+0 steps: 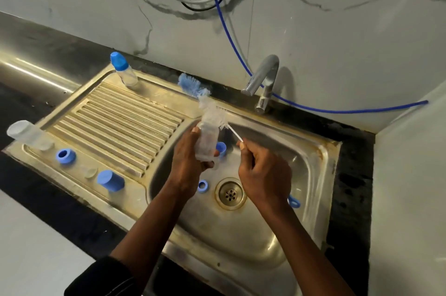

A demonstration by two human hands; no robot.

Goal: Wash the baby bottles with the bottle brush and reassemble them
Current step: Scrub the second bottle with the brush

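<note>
Our left hand (190, 162) grips a clear bottle (207, 143) over the basin (304, 175), with the fingers wrapped round its body and the mouth tilted up and away. Our right hand (264, 175) pinches the thin white stem of the brush (212, 114) between thumb and fingertips, the other fingers curled. The white bristles lie against the bottle's mouth and the blue tip points toward the back wall; we cannot tell whether any bristles are inside. In the basin, a ring (202, 185) lies near the drain (230, 193) and a cap (222, 148) sits just behind the bottle. On the drainboard (125, 121) a capped bottle (124, 68) stands at the back. An open bottle (26, 135) stands front left, with a second ring (65, 156), a nipple (90, 172) and a second cap (110, 181) beside it.
</note>
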